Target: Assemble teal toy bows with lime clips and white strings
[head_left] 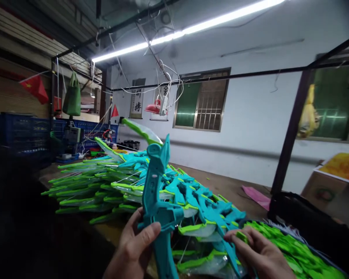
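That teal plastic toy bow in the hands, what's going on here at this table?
A person's left hand grips a teal plastic toy bow upright by its handle. The right hand pinches a small bright green plastic piece. Behind lies a big pile of finished teal-and-green bows on the wooden table, with loose green parts at right.

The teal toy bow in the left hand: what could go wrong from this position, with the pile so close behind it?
1. The left hand holds the teal toy bow upright, right against the pile of finished bows; its limbs or the thin strings there might snag and pull the stack over.
2. The right hand pinches a small green part by the fingertips only; it may slip into the heap of green parts below.
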A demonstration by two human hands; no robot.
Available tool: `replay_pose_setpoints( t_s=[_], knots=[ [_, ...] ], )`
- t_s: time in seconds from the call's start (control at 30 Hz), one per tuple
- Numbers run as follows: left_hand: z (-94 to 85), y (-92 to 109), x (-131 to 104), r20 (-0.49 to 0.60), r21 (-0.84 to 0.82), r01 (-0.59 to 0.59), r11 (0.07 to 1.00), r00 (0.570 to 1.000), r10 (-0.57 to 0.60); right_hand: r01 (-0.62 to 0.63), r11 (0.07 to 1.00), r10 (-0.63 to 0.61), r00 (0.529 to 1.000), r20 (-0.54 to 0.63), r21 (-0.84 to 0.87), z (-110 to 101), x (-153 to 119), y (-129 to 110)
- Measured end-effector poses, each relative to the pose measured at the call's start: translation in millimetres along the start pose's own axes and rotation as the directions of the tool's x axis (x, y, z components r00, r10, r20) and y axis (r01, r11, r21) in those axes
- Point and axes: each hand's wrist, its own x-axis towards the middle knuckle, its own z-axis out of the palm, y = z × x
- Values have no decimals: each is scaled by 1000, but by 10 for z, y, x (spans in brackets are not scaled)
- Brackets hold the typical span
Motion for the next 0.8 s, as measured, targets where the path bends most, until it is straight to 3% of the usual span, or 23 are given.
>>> replay_pose_setpoints(
  t_s=[0.13, 0.27, 0.4, 0.57, 0.63, 0.8],
  knots=[
    [-305, -533, -74, -43, 8, 70, 997, 997, -70, -39, 981, 17, 993, 113, 189, 432, -409, -50],
    [-679, -900, -201, -84, 127, 93, 987, 993, -83, -86, 968, 19, 961, 276, 235, 679, -606, 83],
    [-989, -1120, -326, -113, 213, 97, 972, 991, -74, -70, 986, 19, 951, 308, 154, 857, -808, 230],
    [-1371, -1415, -449, -135, 329, 135, 935, 986, -95, -56, 985, 30, 987, 160, 164, 1184, -1068, 441],
    [-1507, -1479, -507, -166, 374, 163, 913, 980, -107, -72, 981, 45, 987, 152, 180, 1364, -1167, 575],
    [-1816, -1535, -722, -322, 458, 191, 868, 946, -38, -146, 976, 93, 950, 297, 159, 1886, -1471, 886]
  ],
)
